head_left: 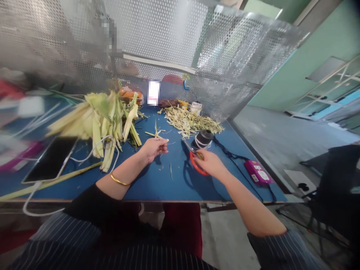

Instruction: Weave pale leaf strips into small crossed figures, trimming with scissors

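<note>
My right hand point(210, 163) grips a pair of scissors point(199, 167) by the red-orange handles, with the blades pointing up and left, low over the blue table. Just beyond it stands a dark cone of thread point(204, 138) with white cord wound about it. My left hand point(155, 149) is closed, thumb and fingertips pinched together; what they hold is too small to make out. Right behind its knuckles are thin splayed strips of husk point(156, 131); I cannot tell whether they are in its grasp. A short green sliver point(171, 171) lies between my hands.
A heap of long pale husks point(104, 116) lies at the left, near a phone point(50, 159) with a white cable. Chopped husk pieces point(188, 119) are piled at the back. A purple box point(258, 171) with black cords sits at right. A perforated metal screen point(165, 33) borders the table point(157, 187).
</note>
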The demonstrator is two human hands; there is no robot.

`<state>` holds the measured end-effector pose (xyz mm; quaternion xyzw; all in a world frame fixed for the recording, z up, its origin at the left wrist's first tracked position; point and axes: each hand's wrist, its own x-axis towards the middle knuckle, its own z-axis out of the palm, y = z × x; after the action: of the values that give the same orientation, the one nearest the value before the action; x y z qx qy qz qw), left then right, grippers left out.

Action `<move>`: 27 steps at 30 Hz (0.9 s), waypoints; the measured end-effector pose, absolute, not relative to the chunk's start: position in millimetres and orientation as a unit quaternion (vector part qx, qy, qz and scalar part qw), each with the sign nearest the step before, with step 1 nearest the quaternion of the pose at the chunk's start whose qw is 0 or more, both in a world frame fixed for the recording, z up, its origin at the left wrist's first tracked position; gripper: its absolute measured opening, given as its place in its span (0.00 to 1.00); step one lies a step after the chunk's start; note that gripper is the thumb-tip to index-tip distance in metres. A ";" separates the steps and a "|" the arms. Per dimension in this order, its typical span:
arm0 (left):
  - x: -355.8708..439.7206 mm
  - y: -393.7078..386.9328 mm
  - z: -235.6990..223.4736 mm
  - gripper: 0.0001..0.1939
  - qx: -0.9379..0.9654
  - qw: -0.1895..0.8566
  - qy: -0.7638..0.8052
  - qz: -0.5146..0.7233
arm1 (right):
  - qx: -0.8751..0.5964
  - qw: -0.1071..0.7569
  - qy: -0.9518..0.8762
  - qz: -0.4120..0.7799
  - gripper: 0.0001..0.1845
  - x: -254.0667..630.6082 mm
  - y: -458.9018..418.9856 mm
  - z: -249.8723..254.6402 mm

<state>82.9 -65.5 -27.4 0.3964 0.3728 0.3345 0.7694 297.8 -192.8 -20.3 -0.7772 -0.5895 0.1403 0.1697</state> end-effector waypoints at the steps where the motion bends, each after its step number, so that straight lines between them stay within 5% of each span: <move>1: 83.1 -67.7 -26.5 0.06 0.403 0.767 0.369 0.335 | -0.785 0.114 -0.602 0.094 0.18 295.9 -195.8 -19.1; 6: 84.9 -78.8 -20.4 0.06 0.459 0.752 0.340 0.329 | -0.764 -0.043 -0.643 -0.019 0.11 281.5 -195.1 -8.1; 9: 84.4 -79.9 -18.4 0.08 0.478 0.747 0.317 0.336 | -0.702 0.099 -0.704 0.035 0.11 271.3 -168.7 -0.1; 12: 81.1 -75.7 -19.3 0.10 0.478 0.750 0.285 0.357 | -0.612 0.289 -0.692 0.253 0.24 257.0 -132.9 2.9; 14: 78.9 -72.3 -20.6 0.12 0.473 0.748 0.280 0.372 | -0.555 0.344 -0.661 0.370 0.23 246.8 -114.0 0.5; 19: 80.2 -70.3 -23.0 0.12 0.463 0.734 0.324 0.377 | -0.520 0.395 -0.640 0.405 0.10 239.0 -100.6 -14.9; 27: 86.1 -75.6 -24.0 0.09 0.451 0.744 0.374 0.322 | -0.591 0.364 -0.635 0.339 0.08 259.2 -109.8 -20.3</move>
<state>86.1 -75.6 -24.0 0.4511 0.3738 0.3222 0.7436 259.2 -109.8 -20.3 -0.5909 -0.6352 0.3393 0.3636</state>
